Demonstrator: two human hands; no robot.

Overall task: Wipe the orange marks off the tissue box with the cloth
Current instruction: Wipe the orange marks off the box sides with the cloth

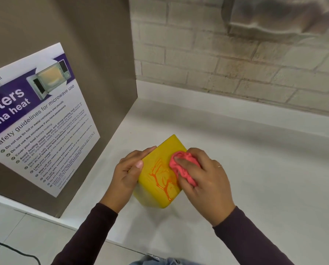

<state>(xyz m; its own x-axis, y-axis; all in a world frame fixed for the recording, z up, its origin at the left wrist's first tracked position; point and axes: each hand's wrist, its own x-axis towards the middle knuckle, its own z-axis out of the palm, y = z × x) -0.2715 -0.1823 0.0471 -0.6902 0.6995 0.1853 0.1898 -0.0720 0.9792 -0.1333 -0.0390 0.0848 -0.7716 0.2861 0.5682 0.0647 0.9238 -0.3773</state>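
A smooth, yellow tissue box with rounded corners stands on the pale, matte surface, just beside a brown panel bearing a glossy microwave safety poster, and wet orange marks run in thin glossy streaks down its upward-facing side. The left hand clasps the box's left edge, fingers laid flat along the side and thumb pressed on the marked face, the dark sleeve reaching to the wrist. The right hand is clenched on a crumpled, soft pink cloth, pressing it against the box's right part next to the streaks.
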